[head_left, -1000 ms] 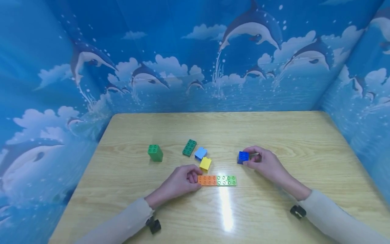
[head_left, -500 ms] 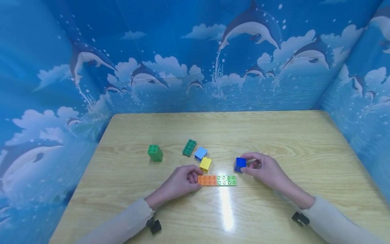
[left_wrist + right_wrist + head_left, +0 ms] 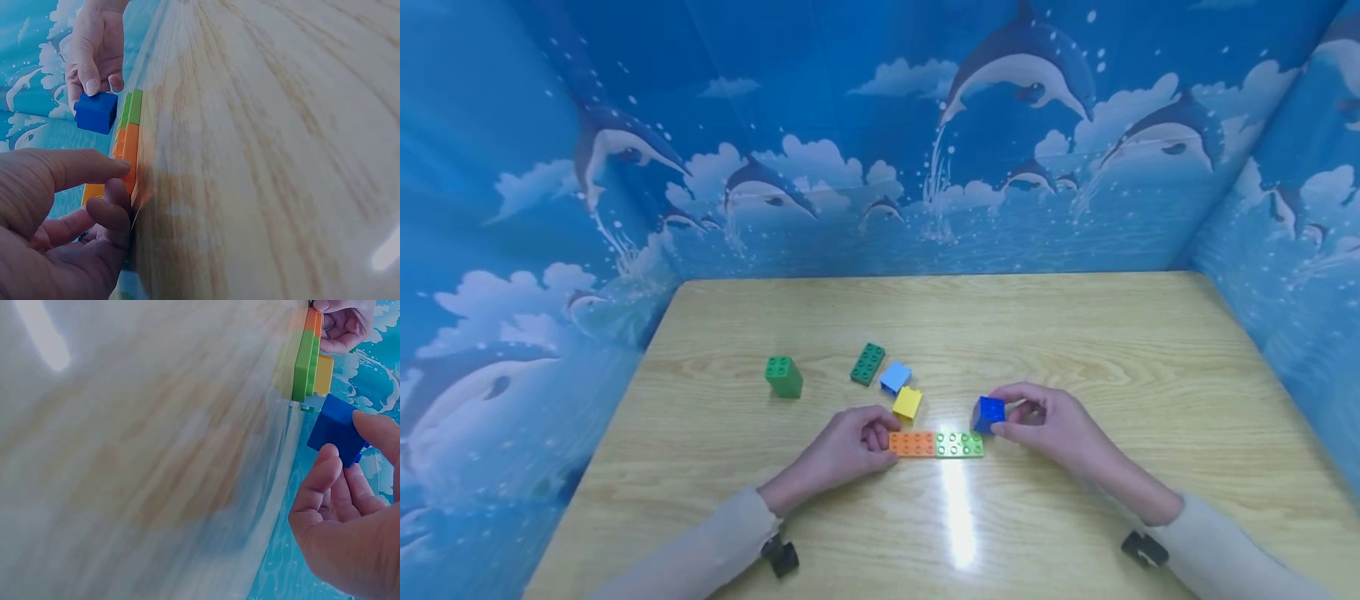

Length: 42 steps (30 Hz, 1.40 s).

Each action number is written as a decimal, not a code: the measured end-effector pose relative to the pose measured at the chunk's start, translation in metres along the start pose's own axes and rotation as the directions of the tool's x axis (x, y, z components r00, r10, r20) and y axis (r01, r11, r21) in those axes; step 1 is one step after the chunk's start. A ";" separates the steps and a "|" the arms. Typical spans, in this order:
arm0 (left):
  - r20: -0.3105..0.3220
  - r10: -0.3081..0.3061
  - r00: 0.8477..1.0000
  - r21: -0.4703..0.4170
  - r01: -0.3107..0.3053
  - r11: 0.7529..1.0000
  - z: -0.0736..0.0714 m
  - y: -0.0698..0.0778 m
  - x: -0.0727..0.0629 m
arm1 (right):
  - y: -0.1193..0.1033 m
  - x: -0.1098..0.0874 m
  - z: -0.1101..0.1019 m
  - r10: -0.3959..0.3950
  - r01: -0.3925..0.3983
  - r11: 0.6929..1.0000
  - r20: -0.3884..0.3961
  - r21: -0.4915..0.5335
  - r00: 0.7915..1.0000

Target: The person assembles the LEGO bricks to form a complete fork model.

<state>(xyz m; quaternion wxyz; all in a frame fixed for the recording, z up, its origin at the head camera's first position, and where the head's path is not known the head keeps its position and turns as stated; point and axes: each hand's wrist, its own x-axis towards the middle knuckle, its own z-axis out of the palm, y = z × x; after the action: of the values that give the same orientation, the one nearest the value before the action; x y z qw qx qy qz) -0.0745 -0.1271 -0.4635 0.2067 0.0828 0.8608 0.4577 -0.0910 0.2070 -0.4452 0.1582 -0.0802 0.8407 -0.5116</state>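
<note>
At the far left of the blocks on the desk [image 3: 700, 517], we see the tall green block [image 3: 785, 378] standing upright with its studs up. Next comes the left hand [image 3: 842, 446], its thumb and a finger pinching the left end of the orange block [image 3: 912, 444]. Behind that, we find the dark green block [image 3: 868, 364] lying flat and set at a slant, then the light blue block [image 3: 896, 378] and the yellow block [image 3: 907, 405], close beside each other; we cannot tell whether those two touch. The lime block [image 3: 959, 447] lies end to end with the orange one, studs up. Above its far right corner we see the blue block [image 3: 988, 414], off the desk, pinched between thumb and fingers of the right hand [image 3: 1060, 429].
</note>
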 end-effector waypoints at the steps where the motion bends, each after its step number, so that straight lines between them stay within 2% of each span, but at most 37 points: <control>1: -0.001 -0.001 1.000 0.001 0.001 1.000 0.000 0.000 0.000 | 0.000 -0.001 0.000 -0.001 0.001 1.000 0.004 0.008 1.000; 11: -0.001 -0.012 1.000 -0.005 0.012 1.000 -0.002 0.001 0.002 | -0.005 -0.004 0.007 -0.073 0.073 0.997 0.033 0.001 0.997; 19: -0.001 -0.024 1.000 0.003 0.024 1.000 -0.001 0.002 0.002 | -0.004 -0.008 0.012 -0.079 0.081 0.996 0.048 -0.043 0.996; 31: -0.007 -0.011 1.000 0.006 0.011 1.000 0.000 0.004 0.000 | -0.003 -0.013 0.016 -0.142 0.148 0.982 0.061 -0.114 0.988; 42: -0.014 -0.020 1.000 0.030 0.020 0.999 0.003 0.006 0.001 | -0.003 -0.014 0.018 -0.170 0.175 0.975 0.051 -0.139 0.984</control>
<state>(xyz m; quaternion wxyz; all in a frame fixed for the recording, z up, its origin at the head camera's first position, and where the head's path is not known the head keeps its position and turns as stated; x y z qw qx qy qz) -0.0741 -0.1213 -0.4603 0.2041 0.0739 0.8698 0.4432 -0.0715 0.1943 -0.4473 0.1236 -0.1741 0.8617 -0.4603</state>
